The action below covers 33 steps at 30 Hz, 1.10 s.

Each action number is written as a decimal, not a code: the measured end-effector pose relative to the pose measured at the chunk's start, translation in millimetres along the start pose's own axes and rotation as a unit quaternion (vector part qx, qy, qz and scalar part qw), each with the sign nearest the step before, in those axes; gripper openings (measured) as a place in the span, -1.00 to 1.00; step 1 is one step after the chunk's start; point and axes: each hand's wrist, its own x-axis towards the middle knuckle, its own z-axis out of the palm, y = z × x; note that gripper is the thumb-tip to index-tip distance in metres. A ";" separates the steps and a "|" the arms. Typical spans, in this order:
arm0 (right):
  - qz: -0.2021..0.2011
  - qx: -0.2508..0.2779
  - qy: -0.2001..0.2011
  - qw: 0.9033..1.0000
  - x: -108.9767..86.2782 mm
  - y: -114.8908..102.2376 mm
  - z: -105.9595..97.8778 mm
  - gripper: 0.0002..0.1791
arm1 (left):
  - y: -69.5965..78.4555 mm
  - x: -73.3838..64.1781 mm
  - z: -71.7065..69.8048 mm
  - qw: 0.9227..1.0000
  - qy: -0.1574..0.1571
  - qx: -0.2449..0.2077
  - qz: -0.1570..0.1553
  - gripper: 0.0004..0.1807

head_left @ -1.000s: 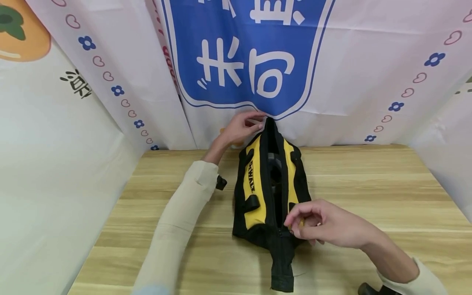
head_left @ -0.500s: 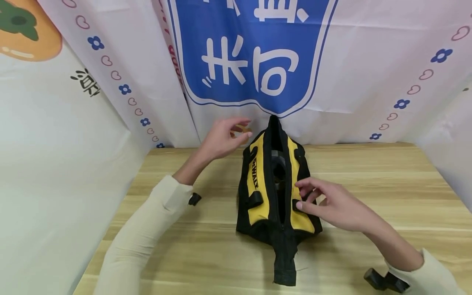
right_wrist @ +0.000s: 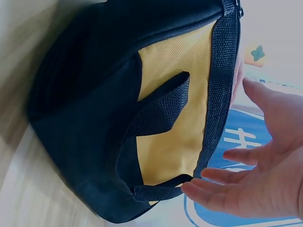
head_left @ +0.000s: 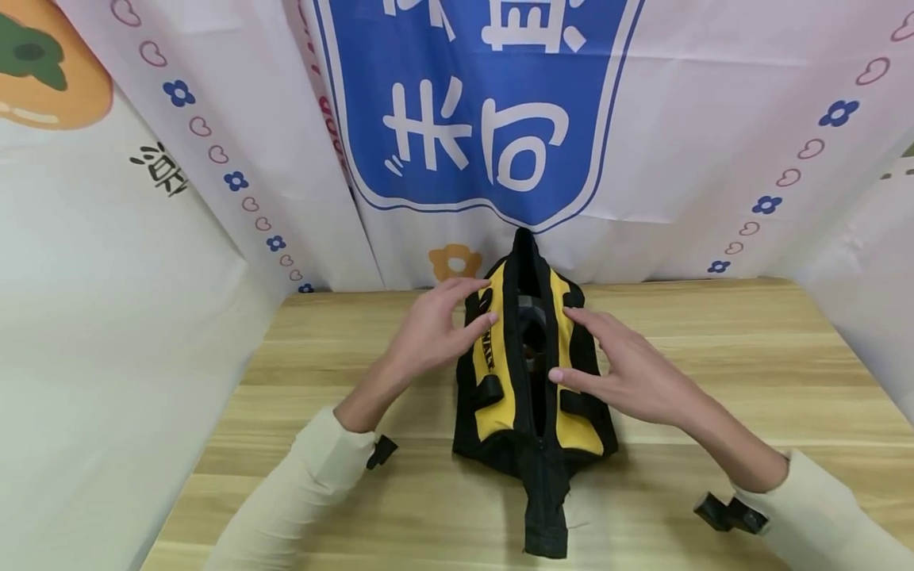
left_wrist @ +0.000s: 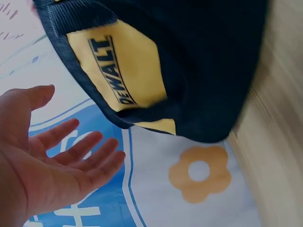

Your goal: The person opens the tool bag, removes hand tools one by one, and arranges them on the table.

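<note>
A black and yellow DEWALT tool bag stands on the table, its long top zip undone. Through the slot a dark grey thing shows inside, mostly hidden. My left hand is over the bag's left side, fingers spread and holding nothing. On the right, my right hand has its fingers extended, with the thumb tip close to the edge of the opening. The right wrist view shows that hand's fingertips by a black webbing handle. A black flap hangs from the bag's near end.
The bag rests on a wood-grain table. Close behind its far end hangs a white cloth backdrop with a blue sign. Another white cloth borders the left side. Black wrist cameras are strapped at the cuffs.
My left hand has left the bag's far tip and come nearer. My right hand has left the zip's near end, moved farther up the bag, and its curled fingers have straightened.
</note>
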 end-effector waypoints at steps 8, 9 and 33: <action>-0.002 -0.001 0.000 1.000 12.7 -3.5 5.2 0.09 | 14.9 -0.1 13.7 1.000 0.005 -0.012 -0.018 -0.32; 0.000 -0.001 -0.001 1.000 14.4 -3.9 6.3 0.09 | 15.8 1.2 15.3 1.000 0.004 -0.013 -0.021 -0.32; -0.021 -0.019 0.008 1.000 27.2 -5.0 3.0 -0.18 | 18.3 26.6 21.4 0.997 -0.062 -0.034 -0.039 -0.36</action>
